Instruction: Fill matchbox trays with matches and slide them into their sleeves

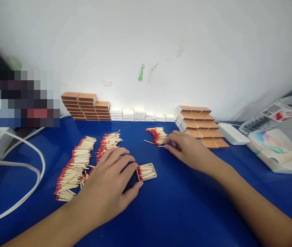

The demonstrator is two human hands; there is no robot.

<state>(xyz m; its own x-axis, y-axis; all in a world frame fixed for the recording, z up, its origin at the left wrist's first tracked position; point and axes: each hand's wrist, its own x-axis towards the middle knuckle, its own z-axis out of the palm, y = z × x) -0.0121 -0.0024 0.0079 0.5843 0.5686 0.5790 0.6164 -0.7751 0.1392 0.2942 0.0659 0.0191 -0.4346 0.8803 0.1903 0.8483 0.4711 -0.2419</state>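
A small white matchbox tray (155, 175), filled with red-headed matches (146, 171), lies on the blue table. My left hand (112, 181) is beside its left edge, fingers spread and curved, with index finger and thumb close to the tray; whether they touch it I cannot tell. Under and behind that hand are a loose pile of matches (110, 140) and a long row of matches (76, 166). My right hand (183, 145) pinches thumb and index finger at a match (160, 146) at the near edge of a smaller match pile (159, 135).
Along the white wall stand stacked brown matchboxes (85, 107), low stacks of white trays (128, 115) and stepped brown matchboxes (198, 125). A white adapter (233, 133), a tissue pack (277, 149) and a clear bottle (259, 121) lie right. White cables (41, 161) loop at left.
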